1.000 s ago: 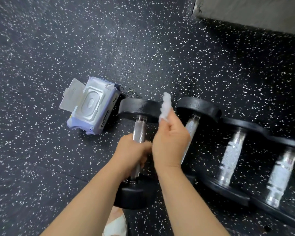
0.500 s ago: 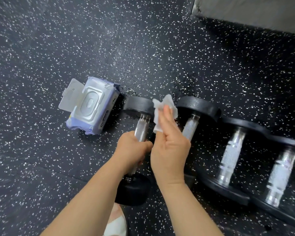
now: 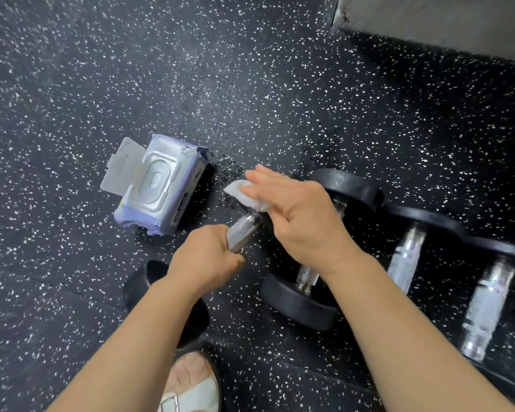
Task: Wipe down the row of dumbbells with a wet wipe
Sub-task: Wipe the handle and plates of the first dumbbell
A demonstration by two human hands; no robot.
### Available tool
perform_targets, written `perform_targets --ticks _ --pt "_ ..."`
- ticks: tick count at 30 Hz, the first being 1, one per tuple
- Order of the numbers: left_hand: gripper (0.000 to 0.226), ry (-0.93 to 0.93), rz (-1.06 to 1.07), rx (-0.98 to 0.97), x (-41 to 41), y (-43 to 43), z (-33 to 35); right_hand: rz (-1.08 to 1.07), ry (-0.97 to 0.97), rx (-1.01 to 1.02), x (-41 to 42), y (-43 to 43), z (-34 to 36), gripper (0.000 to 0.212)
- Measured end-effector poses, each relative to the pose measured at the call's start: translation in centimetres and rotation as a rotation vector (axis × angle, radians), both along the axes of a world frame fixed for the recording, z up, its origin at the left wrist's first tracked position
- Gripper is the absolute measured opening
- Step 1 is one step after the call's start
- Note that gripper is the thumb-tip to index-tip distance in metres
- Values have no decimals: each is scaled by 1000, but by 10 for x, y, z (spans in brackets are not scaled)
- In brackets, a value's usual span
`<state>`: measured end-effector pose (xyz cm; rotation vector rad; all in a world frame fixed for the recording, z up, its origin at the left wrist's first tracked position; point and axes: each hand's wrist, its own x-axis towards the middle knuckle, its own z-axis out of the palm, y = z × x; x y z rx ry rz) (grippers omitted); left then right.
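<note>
Four dumbbells [image 3: 405, 257] line the floor [image 3: 72, 84] at centre-right. Left hand [image 3: 204, 260] fists the leftmost bar, tilting it so its far head meets the wipe [image 3: 247, 194], pressed flat under the spread right hand [image 3: 298, 215]. Pack [image 3: 158, 185] lies open nearby, handy.

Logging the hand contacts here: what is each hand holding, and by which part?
Left hand has its grip on the dumbbell at the knurled handle. Right hand presses the wet wipe under flat fingers.
</note>
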<state>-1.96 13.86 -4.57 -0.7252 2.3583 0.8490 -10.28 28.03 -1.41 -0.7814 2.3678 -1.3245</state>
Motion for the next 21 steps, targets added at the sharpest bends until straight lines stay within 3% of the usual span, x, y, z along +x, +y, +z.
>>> perform_targets --ticks 5,7,9,12,18,21 --pt "24 -33 72 44 2 0 -1 36 -151 247 -36 -30 16 32" --pt "25 -52 4 -2 3 1 0 3 -252 343 -45 -37 16 30" --pt "24 -69 -77 -62 3 1 1 -105 -346 308 -43 -37 15 28" --pt "20 -81 -128 -118 3 4 0 -236 -210 344 -19 -24 15 26" --pt "15 -56 -108 -146 7 5 1 130 -12 212 21 4 18 36" --pt "12 -38 -113 -184 9 6 5 132 -114 153 -7 -3 14 31"
